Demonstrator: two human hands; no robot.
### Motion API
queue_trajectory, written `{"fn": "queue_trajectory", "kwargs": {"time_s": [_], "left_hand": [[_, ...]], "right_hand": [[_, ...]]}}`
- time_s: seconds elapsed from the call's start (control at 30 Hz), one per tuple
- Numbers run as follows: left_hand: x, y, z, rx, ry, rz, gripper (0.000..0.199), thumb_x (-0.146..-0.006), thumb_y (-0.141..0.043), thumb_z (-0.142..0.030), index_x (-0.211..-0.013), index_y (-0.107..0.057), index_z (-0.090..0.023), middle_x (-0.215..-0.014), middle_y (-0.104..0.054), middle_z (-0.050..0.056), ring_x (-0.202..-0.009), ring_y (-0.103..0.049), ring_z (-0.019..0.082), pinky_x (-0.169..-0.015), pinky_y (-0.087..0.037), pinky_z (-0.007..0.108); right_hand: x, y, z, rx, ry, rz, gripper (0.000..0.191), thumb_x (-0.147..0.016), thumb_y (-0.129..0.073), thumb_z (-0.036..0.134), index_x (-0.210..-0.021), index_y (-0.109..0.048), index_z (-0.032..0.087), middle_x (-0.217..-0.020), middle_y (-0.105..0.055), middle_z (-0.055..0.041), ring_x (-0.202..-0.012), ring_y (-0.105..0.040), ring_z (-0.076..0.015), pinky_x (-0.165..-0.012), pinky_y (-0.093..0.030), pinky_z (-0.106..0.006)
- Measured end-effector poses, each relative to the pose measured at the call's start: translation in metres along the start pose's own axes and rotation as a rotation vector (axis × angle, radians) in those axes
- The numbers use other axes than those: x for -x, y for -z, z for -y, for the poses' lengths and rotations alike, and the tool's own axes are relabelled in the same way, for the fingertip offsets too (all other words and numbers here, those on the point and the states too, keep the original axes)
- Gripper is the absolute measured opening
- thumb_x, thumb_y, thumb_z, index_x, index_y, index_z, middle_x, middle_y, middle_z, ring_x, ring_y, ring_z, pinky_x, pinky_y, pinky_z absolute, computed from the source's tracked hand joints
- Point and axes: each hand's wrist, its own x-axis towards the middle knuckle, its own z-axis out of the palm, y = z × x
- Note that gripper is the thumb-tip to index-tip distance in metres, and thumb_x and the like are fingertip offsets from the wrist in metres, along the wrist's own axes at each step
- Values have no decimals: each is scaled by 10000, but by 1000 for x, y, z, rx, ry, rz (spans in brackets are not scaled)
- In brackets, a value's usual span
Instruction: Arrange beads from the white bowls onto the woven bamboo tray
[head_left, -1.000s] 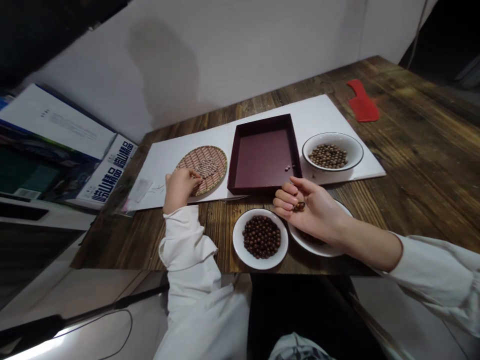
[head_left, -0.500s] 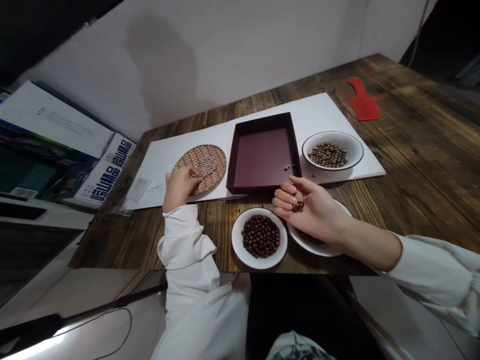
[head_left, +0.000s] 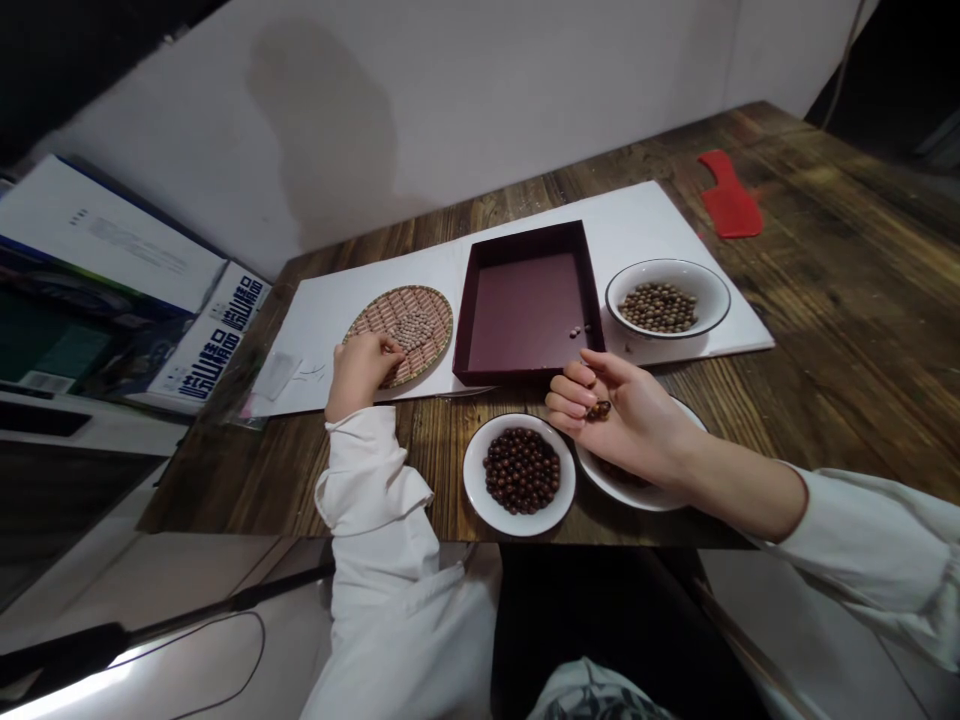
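My left hand (head_left: 363,372) rests at the near left rim of a round woven mat (head_left: 433,308), fingertips pinched together; what they hold, if anything, is hidden. Small pale beads (head_left: 418,333) lie in the middle of that mat. Palm up, my right hand (head_left: 616,408) curls its fingers around several brown beads (head_left: 598,410). Below it is a white plate (head_left: 628,494), mostly covered by the hand. Left of that stands a white bowl (head_left: 474,492) of dark brown beads (head_left: 523,470). A maroon box (head_left: 517,300) behind the hands has a few small pale beads in its near right corner.
A white bowl (head_left: 714,318) of olive-brown beads (head_left: 658,308) stands right of the box on a white board (head_left: 630,212). Farther right lies a red scraper-like piece (head_left: 733,208). Printed boxes (head_left: 210,340) stand at the left, and a wall rises behind the table.
The view has shifted very slightly. Both hands keep nearly the same place and pose, and the bowls, box and mat stay where they were.
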Motion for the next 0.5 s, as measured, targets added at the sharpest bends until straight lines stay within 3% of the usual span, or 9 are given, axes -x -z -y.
{"fn": "queue_trajectory", "kwargs": {"time_s": [0.3,0.5], "left_hand": [[0,0,1,48,-17,-43,154,-783,-615,-309,-840,-722,-214,-824,-707,38,-827,-632,236,-765,-386,328],[-1,-1,-8,118,-126,-186,141,-836,-579,-285,-870,-684,-196,-849,-666,41,-802,-592,202,-716,-386,293]], "right_hand": [[0,-1,1,9,14,-17,325,-944,-405,260,-656,-263,210,-544,-313,21,-492,-326,-110,-458,-314,-223],[0,-2,0,6,16,-38,299,-946,-404,284,-670,-322,203,-564,-350,12,-510,-367,-106,-472,-344,-219]]}}
